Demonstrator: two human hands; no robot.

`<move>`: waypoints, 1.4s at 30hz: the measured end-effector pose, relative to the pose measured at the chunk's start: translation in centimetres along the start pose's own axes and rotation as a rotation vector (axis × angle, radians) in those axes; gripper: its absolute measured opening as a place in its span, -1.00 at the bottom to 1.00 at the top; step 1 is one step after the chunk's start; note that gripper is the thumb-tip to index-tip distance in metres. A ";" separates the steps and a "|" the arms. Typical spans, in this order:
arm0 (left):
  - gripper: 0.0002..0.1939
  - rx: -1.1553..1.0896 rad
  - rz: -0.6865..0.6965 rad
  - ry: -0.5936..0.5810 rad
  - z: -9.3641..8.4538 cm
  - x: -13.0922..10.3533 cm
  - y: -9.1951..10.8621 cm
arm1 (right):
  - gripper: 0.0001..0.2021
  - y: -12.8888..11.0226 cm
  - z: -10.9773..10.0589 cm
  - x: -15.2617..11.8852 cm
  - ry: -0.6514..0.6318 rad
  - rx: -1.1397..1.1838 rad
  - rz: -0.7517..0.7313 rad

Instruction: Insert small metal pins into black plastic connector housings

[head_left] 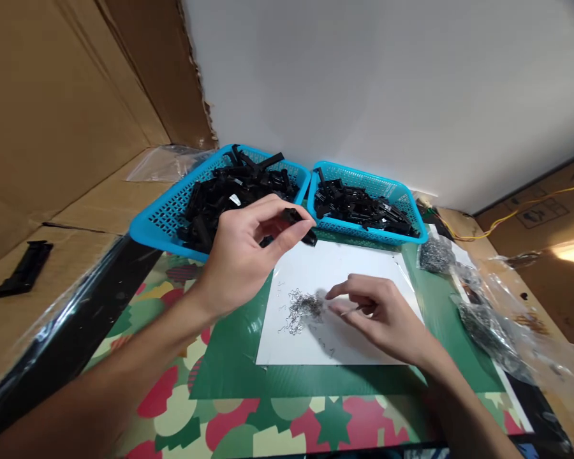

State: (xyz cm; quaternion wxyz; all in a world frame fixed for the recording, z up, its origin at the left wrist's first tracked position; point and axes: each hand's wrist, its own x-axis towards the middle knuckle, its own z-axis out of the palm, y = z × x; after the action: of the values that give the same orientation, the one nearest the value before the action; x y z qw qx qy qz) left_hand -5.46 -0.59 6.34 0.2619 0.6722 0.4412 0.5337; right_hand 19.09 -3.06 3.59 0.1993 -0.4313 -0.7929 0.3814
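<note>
Okay, left hand (253,245) has a small, dark black plastic piece (309,238) pinched between thumb and fingers, up in front of the baskets; the fingers hide its middle, so full shape can't be made out. Right hand (377,312) is low over the white rectangular sheet (277,350), thumb and index tips slightly apart, just beside a tangled pile of thin, bent silvery wire pieces (302,310). A thin pale sliver shows by the thumb; can't tell if it's a wire or whether the grip has hold of anything. Single wires in the pile blur together.

Behind: left blue perforated plastic basket (148,234), partly covered by the left hand, and right blue perforated plastic basket (370,230), both heaped with black parts, too jumbled to separate. Clear plastic bags (488,328) at right, contents hard to read. One black L-shaped plastic part (23,271) lies on cardboard at far left. Both forearms cut off by the frame.
</note>
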 end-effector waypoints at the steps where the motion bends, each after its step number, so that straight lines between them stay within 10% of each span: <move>1: -0.80 -0.034 -0.011 -0.019 0.2 -0.2 0.2 | -0.80 0.3 -1.0 -0.5 0.073 0.006 0.006; 8: -0.72 -0.317 -0.142 -0.351 2.7 -2.7 0.7 | -0.64 5.2 -7.0 -6.2 0.398 -0.182 0.209; 15: -0.54 -0.179 -0.388 -0.442 4.8 -4.5 0.3 | -0.69 6.5 -3.6 -10.2 0.414 -0.063 0.434; 28: -0.73 -0.116 -0.362 -0.761 5.1 -4.1 0.9 | -0.83 5.2 -1.2 -10.4 0.313 -0.082 0.505; 42: -0.71 -0.158 -0.326 -0.737 5.5 -4.9 1.6 | -0.82 -1.4 -1.5 -4.7 0.124 0.294 0.218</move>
State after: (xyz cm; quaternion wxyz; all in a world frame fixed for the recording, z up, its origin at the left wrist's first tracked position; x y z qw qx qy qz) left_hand 0.06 -4.92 3.64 0.5346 0.7174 0.3762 0.2408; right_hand 21.87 -6.86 5.68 0.2662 -0.5038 -0.6634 0.4850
